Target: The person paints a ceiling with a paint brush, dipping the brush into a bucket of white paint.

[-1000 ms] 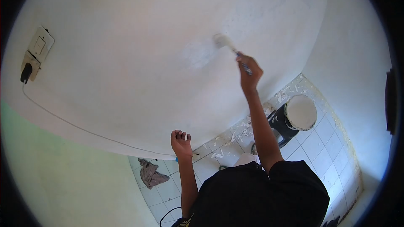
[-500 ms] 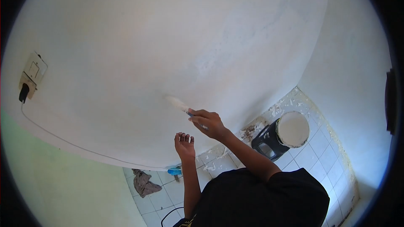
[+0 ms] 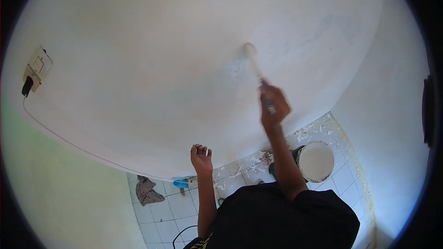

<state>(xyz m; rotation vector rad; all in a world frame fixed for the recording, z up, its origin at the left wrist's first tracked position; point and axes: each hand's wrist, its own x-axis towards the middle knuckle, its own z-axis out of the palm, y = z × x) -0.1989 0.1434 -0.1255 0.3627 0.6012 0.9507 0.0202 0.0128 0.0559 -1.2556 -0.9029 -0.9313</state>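
Note:
My right hand [image 3: 274, 104] is wrapped round the blue handle of a paintbrush [image 3: 253, 59]. The brush points up, and its pale, coated bristles meet the white wall [image 3: 152, 64] beside a grey-blue patch. Lower down, my left hand [image 3: 201, 157] is held up in front of the wall with its palm toward me. Its fingers are loosely bent and slightly apart, with nothing in them. Part of the paint bucket [image 3: 316, 161], filled with off-white paint, is covered by my right forearm. It stands on a dark stool [image 3: 272, 169], mostly hidden behind that arm.
A switch and socket plate [image 3: 38, 67] on the left holds a black plug [image 3: 27, 85], whose cable runs down along the wall. On the tiled floor [image 3: 180, 207] lie a brown rag [image 3: 147, 191] and a blue object [image 3: 181, 183]. White flakes [image 3: 302, 134] litter the wall's foot.
My right hand has moved up and to the right, carrying the paintbrush across the wall. The brush now points more upward. My left hand has stayed nearly in place; the view has shifted slightly.

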